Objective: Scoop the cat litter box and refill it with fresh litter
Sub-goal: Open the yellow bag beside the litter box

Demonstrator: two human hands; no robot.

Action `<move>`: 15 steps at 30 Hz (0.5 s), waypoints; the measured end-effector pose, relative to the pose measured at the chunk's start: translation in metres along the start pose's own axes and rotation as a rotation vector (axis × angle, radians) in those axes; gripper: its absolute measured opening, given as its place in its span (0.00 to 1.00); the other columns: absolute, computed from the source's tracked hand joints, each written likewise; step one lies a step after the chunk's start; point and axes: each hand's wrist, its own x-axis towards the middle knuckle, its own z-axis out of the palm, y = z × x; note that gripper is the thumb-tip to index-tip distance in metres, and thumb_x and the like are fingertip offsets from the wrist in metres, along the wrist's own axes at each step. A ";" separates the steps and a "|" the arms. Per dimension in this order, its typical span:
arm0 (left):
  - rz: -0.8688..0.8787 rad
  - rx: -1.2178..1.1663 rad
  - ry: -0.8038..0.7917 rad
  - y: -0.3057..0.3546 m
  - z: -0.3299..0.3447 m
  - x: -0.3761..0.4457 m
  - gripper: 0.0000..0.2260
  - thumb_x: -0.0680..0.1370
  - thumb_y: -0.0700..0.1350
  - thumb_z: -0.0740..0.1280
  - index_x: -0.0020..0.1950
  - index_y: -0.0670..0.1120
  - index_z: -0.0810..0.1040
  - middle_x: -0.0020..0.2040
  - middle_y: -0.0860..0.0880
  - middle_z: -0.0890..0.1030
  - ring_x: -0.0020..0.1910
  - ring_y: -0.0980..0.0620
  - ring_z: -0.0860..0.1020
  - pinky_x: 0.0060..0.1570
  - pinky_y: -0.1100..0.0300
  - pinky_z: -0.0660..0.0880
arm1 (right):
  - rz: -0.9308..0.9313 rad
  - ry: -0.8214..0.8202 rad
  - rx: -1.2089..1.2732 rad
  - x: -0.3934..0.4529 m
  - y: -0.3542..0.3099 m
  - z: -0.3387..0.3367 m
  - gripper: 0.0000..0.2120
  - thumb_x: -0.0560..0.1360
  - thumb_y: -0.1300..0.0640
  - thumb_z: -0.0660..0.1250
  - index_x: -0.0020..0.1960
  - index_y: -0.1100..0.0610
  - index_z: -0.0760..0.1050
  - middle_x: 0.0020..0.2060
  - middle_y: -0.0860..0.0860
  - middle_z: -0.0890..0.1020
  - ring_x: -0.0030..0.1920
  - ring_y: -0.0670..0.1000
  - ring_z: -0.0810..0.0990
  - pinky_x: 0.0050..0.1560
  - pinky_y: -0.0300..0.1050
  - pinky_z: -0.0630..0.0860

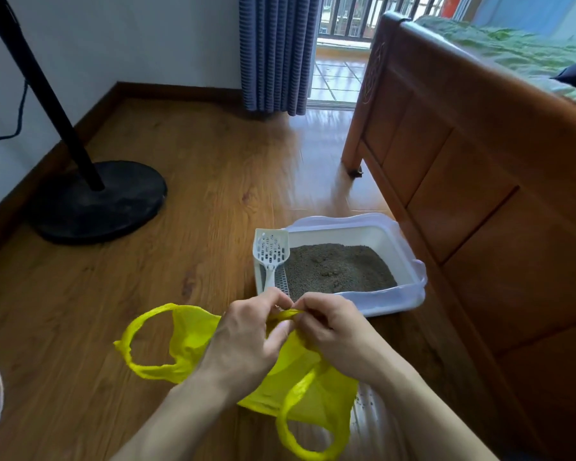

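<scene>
Fingers of the left hand (246, 341) and the right hand (333, 331) were pinched shut on the top edge of a yellow plastic bag (300, 384), thumbs and forefingers meeting almost tip to tip at one bunched bit of film, as though working the mouth apart. One handle loop hung out to the left, the other drooped low toward the camera, and the bag's body sagged beneath the wrists without yet showing an open mouth.

Just beyond the knuckles, nearly touching them in the view, sat the litter box (409, 294) on the wooden floor (180, 194), hard up against the wooden bed frame (463, 161). Grey litter (333, 267) filled it, mounded a little and seemingly unscooped. A white slotted scoop (270, 252) stood in the box's left compartment, blade up and handle down, its long axis running roughly away from the camera and leaning slightly. It lay straight ahead of the left hand and a touch nearer to it than to the right, so I judged the left would reach it more easily once the bag was open, while the right kept the bag.

Farther off to the left stood a black fan base (97, 201), and beyond that a blue curtain (276, 51) by the balcony door
</scene>
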 end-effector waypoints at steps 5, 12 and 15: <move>-0.058 0.067 0.115 -0.004 -0.004 0.003 0.03 0.75 0.45 0.71 0.41 0.50 0.79 0.31 0.54 0.78 0.32 0.56 0.76 0.33 0.56 0.74 | 0.016 0.080 -0.172 -0.004 -0.004 0.000 0.12 0.68 0.45 0.73 0.49 0.48 0.79 0.38 0.45 0.80 0.41 0.43 0.78 0.41 0.35 0.73; -0.123 0.271 0.204 -0.006 -0.001 0.005 0.09 0.74 0.51 0.72 0.39 0.49 0.77 0.32 0.48 0.80 0.35 0.44 0.79 0.33 0.51 0.76 | 0.132 -0.062 -0.575 -0.013 -0.012 0.007 0.21 0.66 0.48 0.69 0.58 0.43 0.73 0.51 0.44 0.72 0.53 0.48 0.76 0.54 0.47 0.75; -0.126 0.280 0.201 -0.008 -0.002 0.006 0.09 0.74 0.52 0.72 0.39 0.48 0.78 0.32 0.48 0.80 0.35 0.43 0.79 0.33 0.52 0.75 | 0.214 0.029 -0.620 -0.008 -0.004 0.001 0.12 0.69 0.60 0.65 0.50 0.46 0.76 0.48 0.46 0.75 0.50 0.52 0.77 0.49 0.51 0.76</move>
